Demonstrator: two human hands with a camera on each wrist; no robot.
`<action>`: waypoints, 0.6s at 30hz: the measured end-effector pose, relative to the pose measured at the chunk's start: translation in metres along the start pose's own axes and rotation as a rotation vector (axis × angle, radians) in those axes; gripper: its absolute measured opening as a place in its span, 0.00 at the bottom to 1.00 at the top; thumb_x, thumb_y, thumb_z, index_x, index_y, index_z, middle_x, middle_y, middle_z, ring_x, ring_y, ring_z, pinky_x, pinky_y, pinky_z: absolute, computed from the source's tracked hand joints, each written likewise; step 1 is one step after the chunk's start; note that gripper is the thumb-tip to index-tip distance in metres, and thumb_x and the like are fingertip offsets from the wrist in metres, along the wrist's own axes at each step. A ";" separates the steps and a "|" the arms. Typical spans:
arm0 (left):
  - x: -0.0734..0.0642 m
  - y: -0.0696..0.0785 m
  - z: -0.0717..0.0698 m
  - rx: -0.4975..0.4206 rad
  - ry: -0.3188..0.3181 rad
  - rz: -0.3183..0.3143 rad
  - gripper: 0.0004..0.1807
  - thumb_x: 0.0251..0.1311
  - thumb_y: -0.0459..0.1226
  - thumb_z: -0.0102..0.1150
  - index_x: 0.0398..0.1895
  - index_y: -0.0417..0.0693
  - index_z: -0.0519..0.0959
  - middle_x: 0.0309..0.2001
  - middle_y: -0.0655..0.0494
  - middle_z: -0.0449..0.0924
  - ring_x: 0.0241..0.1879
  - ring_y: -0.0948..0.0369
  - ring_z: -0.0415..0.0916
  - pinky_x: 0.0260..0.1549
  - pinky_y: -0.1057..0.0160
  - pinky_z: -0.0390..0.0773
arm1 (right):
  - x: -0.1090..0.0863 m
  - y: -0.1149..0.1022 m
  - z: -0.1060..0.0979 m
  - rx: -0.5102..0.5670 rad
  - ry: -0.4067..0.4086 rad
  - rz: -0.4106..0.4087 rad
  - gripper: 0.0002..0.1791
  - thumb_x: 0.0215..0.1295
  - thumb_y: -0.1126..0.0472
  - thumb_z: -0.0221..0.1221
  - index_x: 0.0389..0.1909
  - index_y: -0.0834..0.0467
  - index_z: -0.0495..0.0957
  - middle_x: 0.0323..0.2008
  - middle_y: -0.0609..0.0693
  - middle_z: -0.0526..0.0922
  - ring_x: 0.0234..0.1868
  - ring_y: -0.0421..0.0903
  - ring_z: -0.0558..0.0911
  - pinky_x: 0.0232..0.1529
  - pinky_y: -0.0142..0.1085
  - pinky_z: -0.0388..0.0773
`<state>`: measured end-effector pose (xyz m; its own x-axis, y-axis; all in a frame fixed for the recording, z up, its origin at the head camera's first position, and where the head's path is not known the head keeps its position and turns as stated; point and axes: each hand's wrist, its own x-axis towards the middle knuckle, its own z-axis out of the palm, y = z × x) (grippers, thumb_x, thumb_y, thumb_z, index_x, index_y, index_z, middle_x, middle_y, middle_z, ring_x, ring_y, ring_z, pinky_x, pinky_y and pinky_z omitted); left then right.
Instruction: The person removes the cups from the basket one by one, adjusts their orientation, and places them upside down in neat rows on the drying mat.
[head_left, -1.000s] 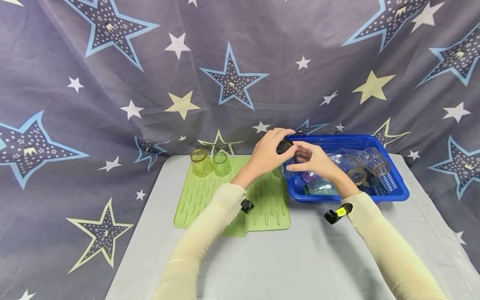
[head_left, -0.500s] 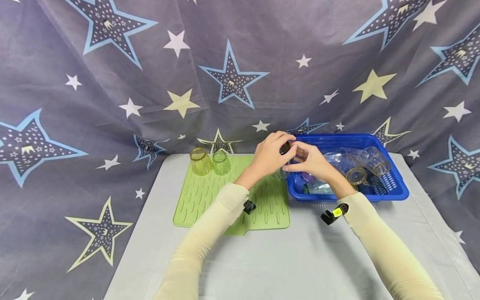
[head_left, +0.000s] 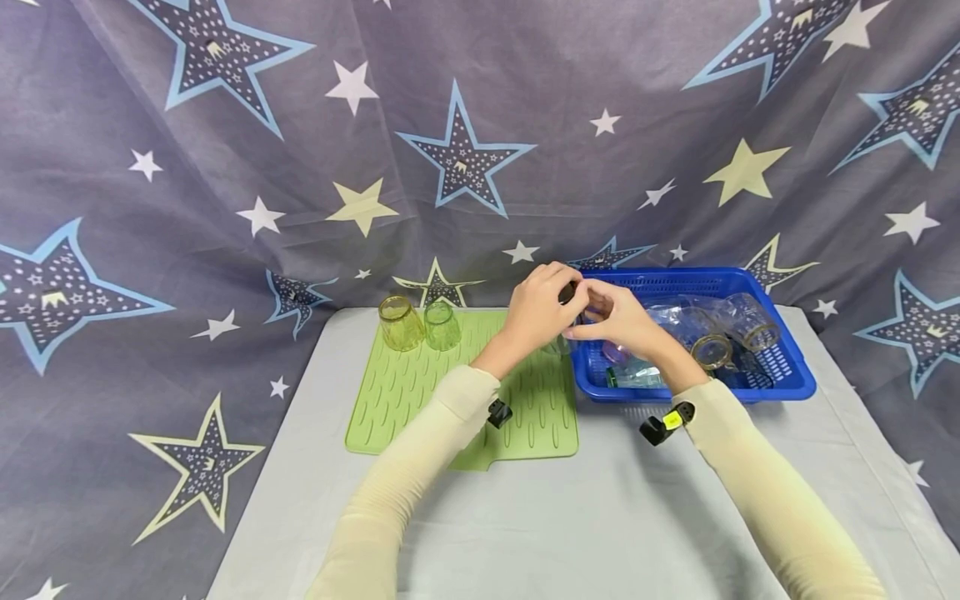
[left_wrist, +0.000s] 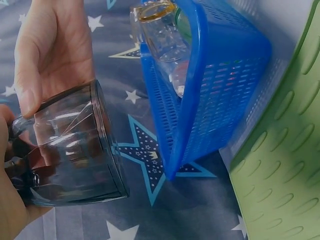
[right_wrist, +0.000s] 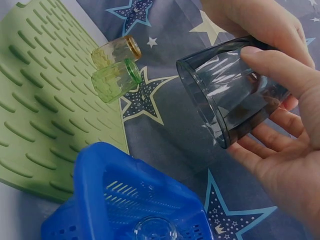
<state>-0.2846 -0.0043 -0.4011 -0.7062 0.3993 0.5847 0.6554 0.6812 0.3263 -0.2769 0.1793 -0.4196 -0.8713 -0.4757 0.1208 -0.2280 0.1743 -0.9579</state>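
A clear dark-grey glass tumbler is held by both hands near the left end of the blue basket. My left hand grips the tumbler at its base end, and most of the glass is hidden behind it in the head view. My right hand holds the tumbler's side, thumb on one side and fingers on the other, as the right wrist view shows. Its mouth points down, above the right edge of the green drying mat. A yellow glass and a green glass stand on the mat.
Several clear glasses lie in the basket, among them one with an amber rim, beside clear wrapping. A pale cloth covers the table. Behind hangs a grey curtain with stars.
Both hands, with the dark tumbler, have shifted down slightly. The right forearm has drawn a little to the left. The glasses on the mat and in the basket have not moved.
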 end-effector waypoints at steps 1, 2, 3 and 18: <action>0.000 0.000 0.000 0.006 0.009 0.008 0.13 0.72 0.43 0.53 0.45 0.49 0.85 0.46 0.55 0.85 0.44 0.58 0.80 0.39 0.61 0.84 | 0.000 -0.001 -0.001 -0.003 -0.003 0.003 0.41 0.60 0.67 0.71 0.74 0.57 0.66 0.71 0.57 0.72 0.72 0.52 0.73 0.73 0.48 0.69; 0.001 0.001 0.000 0.012 0.017 0.015 0.12 0.72 0.42 0.53 0.45 0.49 0.85 0.46 0.54 0.85 0.43 0.58 0.80 0.38 0.61 0.83 | 0.000 -0.001 -0.001 -0.008 -0.006 0.007 0.42 0.60 0.66 0.71 0.75 0.57 0.65 0.72 0.57 0.72 0.72 0.53 0.73 0.73 0.48 0.68; 0.001 0.001 0.000 0.019 0.023 0.022 0.12 0.71 0.42 0.53 0.44 0.48 0.85 0.45 0.54 0.85 0.42 0.58 0.80 0.37 0.61 0.83 | 0.000 -0.002 -0.002 -0.012 -0.011 0.010 0.42 0.60 0.66 0.71 0.75 0.57 0.64 0.72 0.58 0.71 0.72 0.54 0.72 0.74 0.49 0.67; 0.008 0.003 -0.007 0.086 0.009 0.008 0.16 0.72 0.42 0.48 0.42 0.49 0.86 0.41 0.54 0.84 0.40 0.57 0.79 0.32 0.61 0.82 | 0.005 -0.018 -0.008 -0.113 -0.085 -0.035 0.40 0.62 0.65 0.69 0.74 0.59 0.66 0.67 0.59 0.77 0.67 0.50 0.78 0.67 0.46 0.75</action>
<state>-0.2866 -0.0037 -0.3898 -0.6983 0.3997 0.5939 0.6351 0.7286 0.2564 -0.2803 0.1809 -0.4000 -0.8233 -0.5534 0.1263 -0.3087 0.2498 -0.9178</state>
